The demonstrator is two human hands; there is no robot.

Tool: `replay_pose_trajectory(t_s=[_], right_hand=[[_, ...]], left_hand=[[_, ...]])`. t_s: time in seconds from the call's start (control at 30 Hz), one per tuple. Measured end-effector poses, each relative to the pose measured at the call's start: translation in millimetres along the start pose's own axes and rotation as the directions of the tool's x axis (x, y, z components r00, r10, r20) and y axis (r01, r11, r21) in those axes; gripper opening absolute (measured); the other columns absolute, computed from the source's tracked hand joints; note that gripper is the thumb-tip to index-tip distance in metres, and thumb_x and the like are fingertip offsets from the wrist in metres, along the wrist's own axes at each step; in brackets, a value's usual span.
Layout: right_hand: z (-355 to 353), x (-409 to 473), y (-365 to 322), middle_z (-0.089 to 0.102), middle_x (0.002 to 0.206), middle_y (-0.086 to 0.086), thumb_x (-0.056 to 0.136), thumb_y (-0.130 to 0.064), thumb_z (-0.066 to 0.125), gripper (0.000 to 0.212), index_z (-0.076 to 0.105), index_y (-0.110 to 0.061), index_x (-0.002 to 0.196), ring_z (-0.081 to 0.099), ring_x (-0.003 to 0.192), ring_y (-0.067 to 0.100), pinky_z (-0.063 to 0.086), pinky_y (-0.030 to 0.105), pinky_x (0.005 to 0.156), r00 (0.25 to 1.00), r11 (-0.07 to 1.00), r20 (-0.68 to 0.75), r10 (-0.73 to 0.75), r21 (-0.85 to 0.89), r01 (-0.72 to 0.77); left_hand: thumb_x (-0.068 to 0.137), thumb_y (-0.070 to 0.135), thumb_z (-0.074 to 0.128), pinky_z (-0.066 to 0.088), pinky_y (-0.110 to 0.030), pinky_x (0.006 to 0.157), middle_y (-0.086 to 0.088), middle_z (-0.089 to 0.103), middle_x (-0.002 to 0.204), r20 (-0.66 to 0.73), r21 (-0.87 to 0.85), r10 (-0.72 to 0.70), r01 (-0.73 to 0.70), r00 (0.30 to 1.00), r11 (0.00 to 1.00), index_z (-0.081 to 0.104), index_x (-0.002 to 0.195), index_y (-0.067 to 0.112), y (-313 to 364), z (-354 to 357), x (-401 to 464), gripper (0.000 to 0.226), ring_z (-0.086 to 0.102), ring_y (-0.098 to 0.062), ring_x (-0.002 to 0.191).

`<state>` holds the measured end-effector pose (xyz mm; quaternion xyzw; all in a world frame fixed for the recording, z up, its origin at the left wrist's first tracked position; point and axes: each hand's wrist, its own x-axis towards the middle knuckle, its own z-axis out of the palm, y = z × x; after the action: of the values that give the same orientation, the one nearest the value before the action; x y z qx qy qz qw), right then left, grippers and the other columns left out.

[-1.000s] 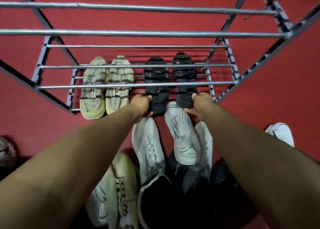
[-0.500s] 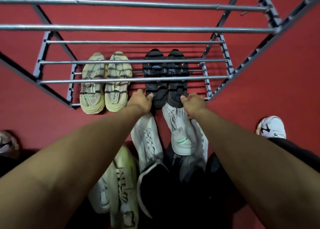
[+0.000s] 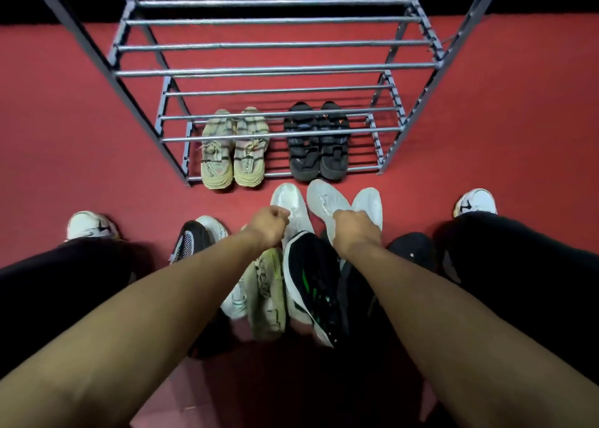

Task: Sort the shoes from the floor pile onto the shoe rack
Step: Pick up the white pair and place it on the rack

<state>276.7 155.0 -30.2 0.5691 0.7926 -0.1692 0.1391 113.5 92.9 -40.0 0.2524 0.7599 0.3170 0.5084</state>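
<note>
Shoes still fill the floor pile point(image 3: 291, 285) in front of the rack point(image 3: 272, 70); only two pairs sit on its bottom shelf, a beige pair point(image 3: 233, 148) at left and a black pair point(image 3: 319, 142) beside it. A second ago both hands were at the black pair's heels, squaring it up; now they have pulled back to the pile. The left hand point(image 3: 270, 225) is curled shut over one white shoe point(image 3: 288, 203), the right hand point(image 3: 355, 228) over another white shoe point(image 3: 327, 203). Whether either actually grips yet cannot be told. The black pair looks finished, and the white pair is likely next.
</note>
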Motion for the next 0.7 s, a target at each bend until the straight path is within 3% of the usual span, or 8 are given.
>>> replay_pose_trajectory(t_s=[0.13,0.2,0.3,0.4,0.47,0.6,0.63,0.7], right_hand=[[-12,-37,9,0.065,0.108,0.008,0.082,-0.007,0.055,0.03,0.061,-0.02,0.108,0.063,0.102,0.032,0.052,0.035,0.081,0.996,0.971,-0.012,0.086,0.225,-0.081],[-10,-54,11,0.065,0.107,0.006,0.084,-0.012,0.057,0.025,0.062,-0.024,0.105,0.062,0.097,0.033,0.048,0.032,0.079,0.993,0.94,-0.021,0.118,0.326,-0.105],[0,-85,4,0.063,0.101,0.005,0.082,-0.02,0.06,0.017,0.06,-0.028,0.098,0.063,0.093,0.036,0.047,0.031,0.075,0.997,0.955,-0.045,0.065,0.291,-0.049],[9,-99,-8,0.064,0.097,0.005,0.081,-0.022,0.063,0.016,0.062,-0.027,0.095,0.062,0.094,0.036,0.052,0.035,0.08,0.995,0.966,-0.073,-0.075,0.241,0.09],[13,-103,-16,0.067,0.094,0.004,0.082,-0.023,0.066,0.013,0.065,-0.024,0.095,0.063,0.093,0.032,0.053,0.036,0.079,0.989,0.957,-0.082,-0.121,0.257,0.138],[23,-107,-26,0.071,0.108,0.002,0.084,-0.027,0.072,0.033,0.068,-0.029,0.117,0.066,0.097,0.027,0.05,0.031,0.08,0.981,0.938,-0.167,-0.101,0.311,0.15],[25,-109,-29,0.07,0.111,0.001,0.085,-0.026,0.073,0.034,0.068,-0.027,0.119,0.066,0.098,0.026,0.05,0.031,0.08,0.976,0.932,-0.192,-0.101,0.326,0.16],[28,-110,-35,0.067,0.116,-0.002,0.085,-0.024,0.073,0.033,0.068,-0.021,0.118,0.062,0.104,0.023,0.049,0.03,0.083,0.961,0.914,-0.249,-0.121,0.35,0.206]], left_hand=[[0.097,0.013,0.043,0.048,-0.028,0.058,-0.008,0.06,0.1,0.083,-0.087,0.006,0.001,0.997,0.996,0.06,0.101,0.016,5,0,-39,0.018,0.052,-0.016,0.063],[0.094,0.025,0.057,0.049,-0.025,0.069,-0.004,0.062,0.101,0.171,-0.085,0.07,-0.056,0.983,0.995,0.063,0.103,0.02,2,3,-58,0.012,0.059,-0.014,0.076],[0.088,0.024,0.068,0.043,-0.026,0.098,-0.003,0.061,0.123,0.187,0.22,0.18,-0.22,0.966,0.95,0.054,0.132,0.015,-16,5,-78,0.047,0.059,-0.018,0.113],[0.089,0.014,0.057,0.044,-0.026,0.094,-0.005,0.066,0.117,0.131,0.606,0.234,-0.265,0.963,0.751,0.058,0.125,0.021,-40,-10,-85,0.037,0.061,-0.024,0.11],[0.089,0.012,0.055,0.046,-0.026,0.092,-0.004,0.068,0.114,0.135,0.642,0.196,-0.236,0.971,0.73,0.062,0.12,0.023,-49,-28,-90,0.033,0.062,-0.024,0.107],[0.092,0.009,0.052,0.044,-0.025,0.097,-0.005,0.067,0.122,0.04,0.573,0.184,-0.173,0.982,0.801,0.066,0.12,0.022,-45,-74,-84,0.034,0.06,-0.023,0.114],[0.092,0.012,0.051,0.044,-0.028,0.098,-0.004,0.065,0.126,0.016,0.657,0.191,-0.154,0.982,0.738,0.064,0.123,0.026,-44,-83,-82,0.036,0.057,-0.024,0.117],[0.09,0.022,0.048,0.041,-0.037,0.096,-0.003,0.061,0.127,-0.11,0.903,0.255,-0.011,0.961,0.43,0.058,0.126,0.035,-43,-89,-85,0.04,0.049,-0.028,0.118]])
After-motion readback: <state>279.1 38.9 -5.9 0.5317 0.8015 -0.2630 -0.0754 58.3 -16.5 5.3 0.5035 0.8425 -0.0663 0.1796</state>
